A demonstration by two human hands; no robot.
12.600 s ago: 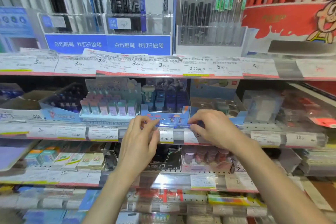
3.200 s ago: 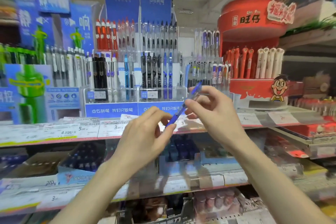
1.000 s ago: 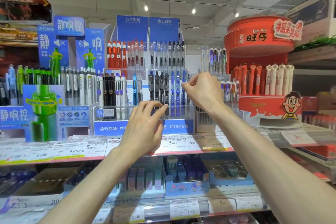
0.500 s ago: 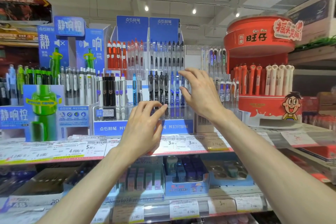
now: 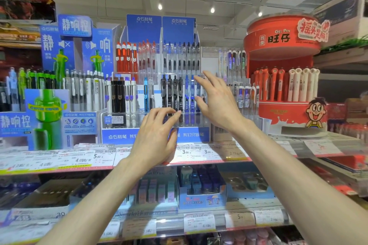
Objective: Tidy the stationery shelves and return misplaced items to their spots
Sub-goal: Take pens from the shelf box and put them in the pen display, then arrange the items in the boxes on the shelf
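Blue pen (image 5: 192,93) now back in its clear display rack (image 5: 179,117), frame centre; a sec ago our right hand (image 5: 216,101) pinched it. Both hands empty: right splayed, left hand (image 5: 157,135) loosely curled. Misplaced item done imo.

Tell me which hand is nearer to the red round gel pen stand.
Right. The right hand is spread open in front of the blue pens, just left of the red stand. The left hand sits lower and farther left, by the blue display base.
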